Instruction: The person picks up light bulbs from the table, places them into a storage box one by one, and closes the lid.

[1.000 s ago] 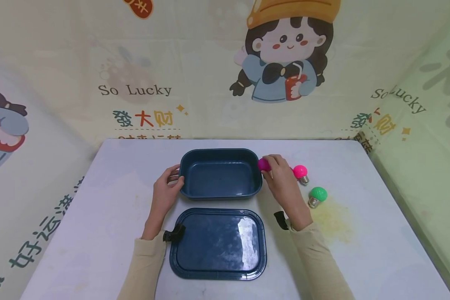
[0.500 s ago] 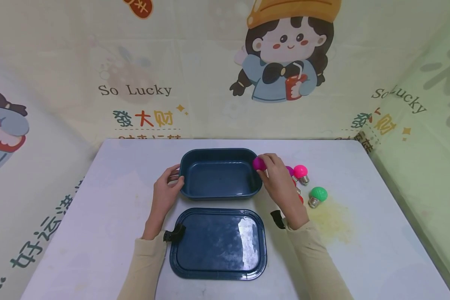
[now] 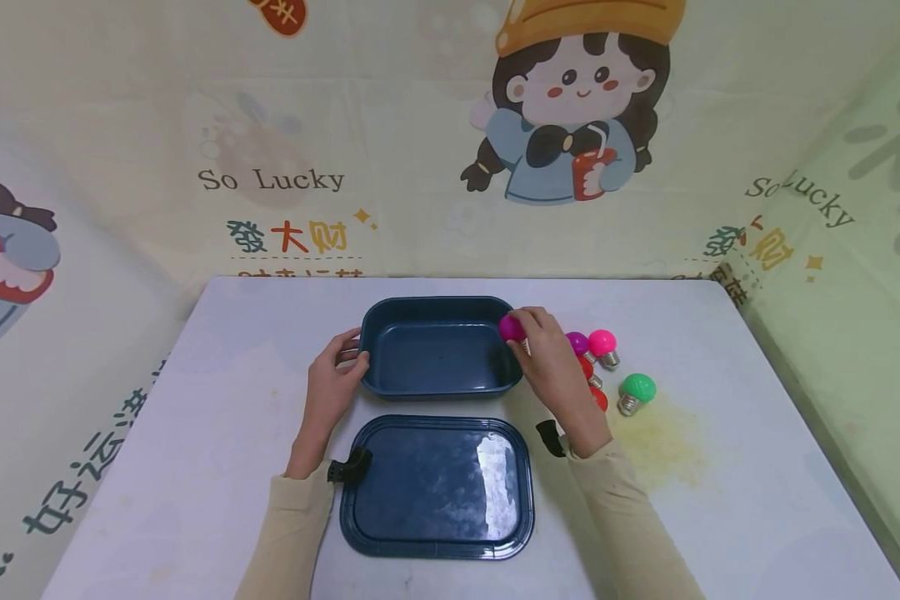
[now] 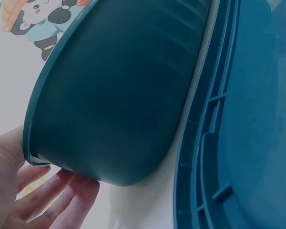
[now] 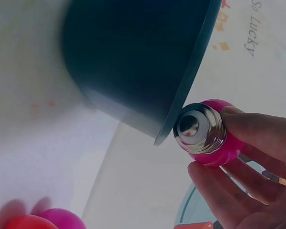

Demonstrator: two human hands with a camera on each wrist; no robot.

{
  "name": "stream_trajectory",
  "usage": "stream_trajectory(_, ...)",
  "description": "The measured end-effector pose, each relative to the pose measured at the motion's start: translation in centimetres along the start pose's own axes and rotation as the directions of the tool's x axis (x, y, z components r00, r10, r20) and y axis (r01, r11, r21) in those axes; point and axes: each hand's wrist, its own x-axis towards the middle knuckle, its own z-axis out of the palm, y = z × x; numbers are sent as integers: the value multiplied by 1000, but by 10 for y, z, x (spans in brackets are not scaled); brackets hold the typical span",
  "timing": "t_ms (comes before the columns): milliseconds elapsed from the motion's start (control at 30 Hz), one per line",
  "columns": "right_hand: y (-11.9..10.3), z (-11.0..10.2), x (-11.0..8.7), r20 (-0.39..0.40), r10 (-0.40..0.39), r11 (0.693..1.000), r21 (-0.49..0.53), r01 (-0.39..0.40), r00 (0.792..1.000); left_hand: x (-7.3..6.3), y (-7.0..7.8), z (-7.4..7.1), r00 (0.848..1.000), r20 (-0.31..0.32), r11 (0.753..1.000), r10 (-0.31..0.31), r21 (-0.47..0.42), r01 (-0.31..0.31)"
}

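A dark blue plastic box [image 3: 442, 358] stands uncovered on the table. My left hand [image 3: 333, 379] holds its left end, thumb at the rim and fingers against the outer wall, as the left wrist view shows. My right hand [image 3: 551, 358] pinches a purple-magenta light bulb [image 3: 511, 327] by its round head, over the box's right rim. In the right wrist view, the bulb's silver screw base [image 5: 200, 129] points toward the camera, close beside the rim. To the right lie a purple bulb [image 3: 577, 342], a pink bulb [image 3: 602, 342], two red bulbs [image 3: 598, 401] and a green bulb [image 3: 637, 388].
A matching dark blue lid [image 3: 427, 492] lies flat in front of the box. The white table [image 3: 157, 467] carries a yellowish stain [image 3: 667, 442] near the green bulb. Printed cloth [image 3: 405, 150] hangs behind and at both sides.
My right hand has moved left with the purple-magenta bulb, from beside the box to over its right rim. The purple and red bulbs behind that hand have come into sight. My left hand stays put.
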Motion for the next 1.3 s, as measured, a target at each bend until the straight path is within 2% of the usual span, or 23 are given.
stream_trajectory(300,-3,4,2,32,19,1000,-10,-18,999,0,1,0,1000,1,1000,-16,-9,16)
stream_trajectory(567,-3,8,2,54,2,1000,-21,-1,999,0,2,0,1000,-2,1000,-17,-8,17)
stream_trajectory(1300,-2,20,2,55,-59,998,-11,59,997,-1,0,-1,1000,0,1000,-13,-20,13)
